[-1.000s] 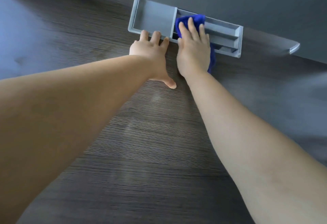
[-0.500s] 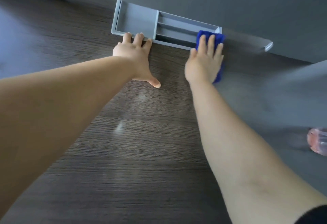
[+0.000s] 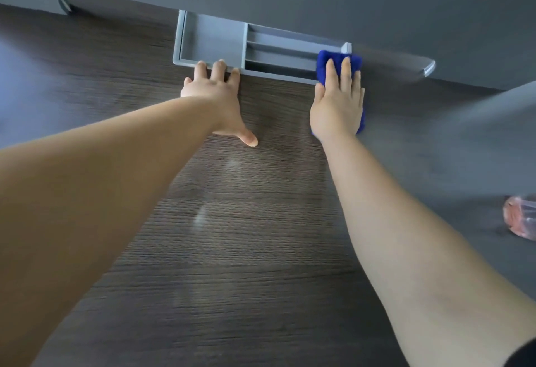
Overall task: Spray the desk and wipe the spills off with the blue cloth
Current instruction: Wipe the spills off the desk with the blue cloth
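The blue cloth [image 3: 322,62] is spread flat at the far side of the surface [image 3: 261,265], under the right grip [image 3: 338,105]. Its long axis is laid away from the person, along the line of the hand. Its far end is bunched over the right end of a grey tray [image 3: 214,39] set into the surface, and its near end is seen as a thin blue edge beside the wrist.

The right grip is held palm down, fingers straight and close together, and is pressed flat on the cloth; nothing is pinched. The left grip [image 3: 216,97] is laid flat on the bare dark wood grain, well apart from the cloth, with its fingers spread a little, its fingertips at the near rim of the tray's left compartment, and its thumb stuck out to the right. Both arms are stretched straight forward.

Pale wet smears [image 3: 200,216] are seen on the surface between the forearms. A pinkish bottle [image 3: 522,218] is cut off by the right edge, too blurred for any label to be read.
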